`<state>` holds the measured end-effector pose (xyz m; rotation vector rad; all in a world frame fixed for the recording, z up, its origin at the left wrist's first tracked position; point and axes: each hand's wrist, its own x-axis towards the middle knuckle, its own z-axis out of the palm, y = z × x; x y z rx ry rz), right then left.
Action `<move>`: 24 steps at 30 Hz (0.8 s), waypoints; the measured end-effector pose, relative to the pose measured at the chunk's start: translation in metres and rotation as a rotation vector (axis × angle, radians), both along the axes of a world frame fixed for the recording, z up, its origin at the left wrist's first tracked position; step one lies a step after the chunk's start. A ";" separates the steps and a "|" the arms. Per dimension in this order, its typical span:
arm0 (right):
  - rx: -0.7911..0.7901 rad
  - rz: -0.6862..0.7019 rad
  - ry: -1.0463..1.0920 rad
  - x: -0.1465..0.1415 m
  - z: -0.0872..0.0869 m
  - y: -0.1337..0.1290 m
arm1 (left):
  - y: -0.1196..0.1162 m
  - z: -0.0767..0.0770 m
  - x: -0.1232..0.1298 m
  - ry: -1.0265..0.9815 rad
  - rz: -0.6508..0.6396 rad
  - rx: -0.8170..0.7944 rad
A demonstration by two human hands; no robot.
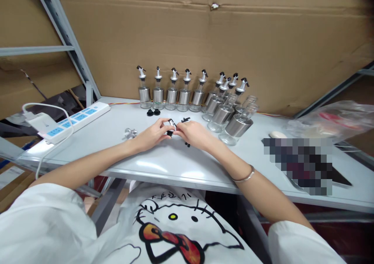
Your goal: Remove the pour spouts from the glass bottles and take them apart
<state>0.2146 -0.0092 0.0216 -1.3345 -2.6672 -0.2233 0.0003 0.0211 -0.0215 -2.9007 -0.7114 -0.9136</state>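
your left hand (154, 134) and right hand (194, 134) meet, fingers pinching a pourer spout (172, 122) above the table (175, 157). beyond, right: bare-necked bottles (239, 125), apparently unfinished. farther back: spouted bottles (184, 97), apparently done.

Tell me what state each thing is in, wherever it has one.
Small part: held by left hand and right hand
Five leftmost bottles: upright, spouts fitted
Two frontmost bottles: upright, spoutless
Two black parts: lying loose
Silver parts: lying loose
Power strip: on or off unclear
Plastic bag: crumpled
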 end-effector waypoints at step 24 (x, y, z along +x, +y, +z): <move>-0.046 -0.028 0.043 -0.001 0.010 -0.010 | -0.007 0.005 0.004 0.049 0.102 0.084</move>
